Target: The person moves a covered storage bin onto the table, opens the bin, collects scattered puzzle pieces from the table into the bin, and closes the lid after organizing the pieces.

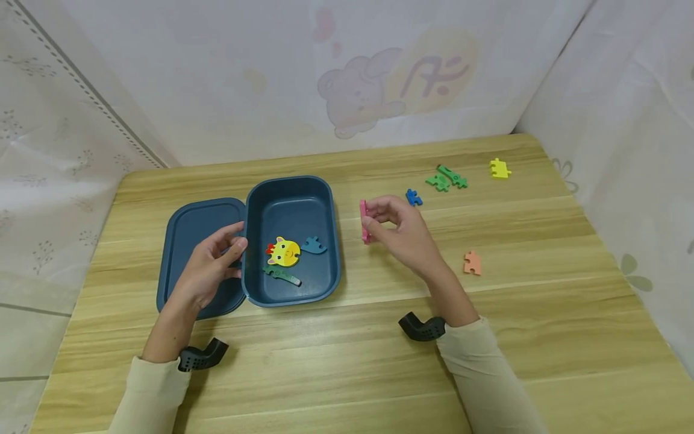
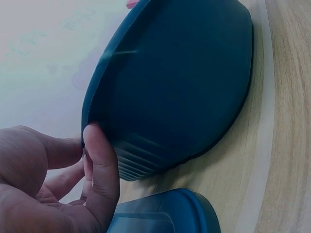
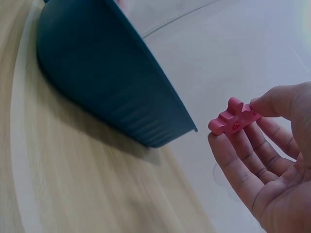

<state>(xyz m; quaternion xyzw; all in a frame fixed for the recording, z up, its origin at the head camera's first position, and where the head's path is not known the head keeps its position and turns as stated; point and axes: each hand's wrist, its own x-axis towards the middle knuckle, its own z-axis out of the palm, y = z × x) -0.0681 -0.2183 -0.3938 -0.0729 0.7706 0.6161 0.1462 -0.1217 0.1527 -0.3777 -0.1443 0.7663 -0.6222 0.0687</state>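
Note:
A dark blue plastic box [image 1: 325, 283] stands on the wooden table, holding a giraffe-head puzzle piece [image 1: 284, 252], a blue puzzle piece [image 1: 314, 245] and a dark green puzzle piece [image 1: 282, 275]. My left hand [image 1: 214, 265] pinches the box's left rim between thumb and fingers, as the left wrist view also shows. Right of the box, my right hand [image 1: 398, 232] holds a pink puzzle piece [image 3: 235, 118] by its edges, thumb on one end and fingers on the other. In the head view that piece appears edge-on, raised beside the box.
The box's blue lid [image 1: 187, 241] lies flat at the left, against the box. Back right are green puzzle pieces [image 1: 449, 177], a small blue puzzle piece [image 1: 414, 197] and a yellow puzzle piece [image 1: 499, 169]. An orange puzzle piece [image 1: 472, 263] lies right of my right forearm.

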